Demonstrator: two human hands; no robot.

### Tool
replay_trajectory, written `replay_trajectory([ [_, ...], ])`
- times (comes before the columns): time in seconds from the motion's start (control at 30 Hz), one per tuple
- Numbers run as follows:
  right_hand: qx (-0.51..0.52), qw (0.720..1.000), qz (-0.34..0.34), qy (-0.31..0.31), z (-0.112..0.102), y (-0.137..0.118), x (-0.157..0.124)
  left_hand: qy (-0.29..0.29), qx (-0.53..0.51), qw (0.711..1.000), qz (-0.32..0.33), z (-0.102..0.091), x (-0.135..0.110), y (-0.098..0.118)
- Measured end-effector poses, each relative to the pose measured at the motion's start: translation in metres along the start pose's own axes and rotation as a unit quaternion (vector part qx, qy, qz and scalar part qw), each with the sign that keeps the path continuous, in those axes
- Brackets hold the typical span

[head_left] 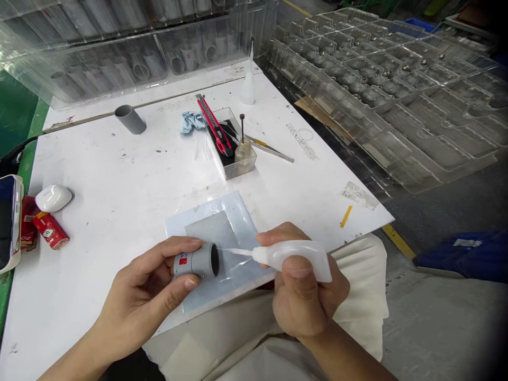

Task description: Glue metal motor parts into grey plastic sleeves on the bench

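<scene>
My left hand [146, 296] grips a short grey tube [200, 262] between thumb and fingers. The tube lies on its side in the air, its dark open end facing right, with a small red mark on its wall. In my right hand [305, 296] is a white squeeze bottle [299, 254], held sideways. Its thin nozzle points left, and the tip is close to the rim of the tube; whether it touches I cannot tell. Below both hands lies a pale blue sheet [242, 222] with a grey square patch [212, 227] on it.
Another grey tube [130, 119] stands farther back. A clear box [240, 169] holds a red utility knife [214, 124] and a small glass jar [243, 151], with tweezers [273, 150] beside it. A second squeeze bottle [248, 84], phone [10, 222], battery [51, 230] and clear trays [397, 95] surround these.
</scene>
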State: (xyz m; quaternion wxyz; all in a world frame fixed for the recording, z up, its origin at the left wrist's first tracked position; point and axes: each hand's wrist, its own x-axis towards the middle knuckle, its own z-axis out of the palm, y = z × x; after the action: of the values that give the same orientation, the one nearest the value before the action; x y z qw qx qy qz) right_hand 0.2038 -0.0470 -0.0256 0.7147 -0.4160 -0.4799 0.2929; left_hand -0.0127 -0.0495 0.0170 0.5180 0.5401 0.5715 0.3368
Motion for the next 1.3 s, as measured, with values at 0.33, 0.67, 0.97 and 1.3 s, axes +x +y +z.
replay_trajectory([
  [0.33, 0.004, 0.999, 0.017, -0.028, -0.009, 0.0, -0.004, 0.009, 0.008, 1.0, 0.016, -0.002, 0.001, -0.001],
  [0.67, 0.01, 0.999, 0.005, -0.038, -0.01, 0.0, -0.002, -0.01, -0.005, 0.999, 0.032, -0.001, 0.001, -0.002],
  [0.97, 0.031, 0.998, 0.018, -0.06, -0.012, -0.005, 0.001, -0.056, -0.01, 0.995, 0.079, -0.006, 0.005, -0.009],
  [1.3, 0.055, 0.997, 0.057, 0.024, -0.006, -0.02, 0.011, -0.048, 0.026, 0.993, 0.103, -0.001, 0.001, -0.011],
])
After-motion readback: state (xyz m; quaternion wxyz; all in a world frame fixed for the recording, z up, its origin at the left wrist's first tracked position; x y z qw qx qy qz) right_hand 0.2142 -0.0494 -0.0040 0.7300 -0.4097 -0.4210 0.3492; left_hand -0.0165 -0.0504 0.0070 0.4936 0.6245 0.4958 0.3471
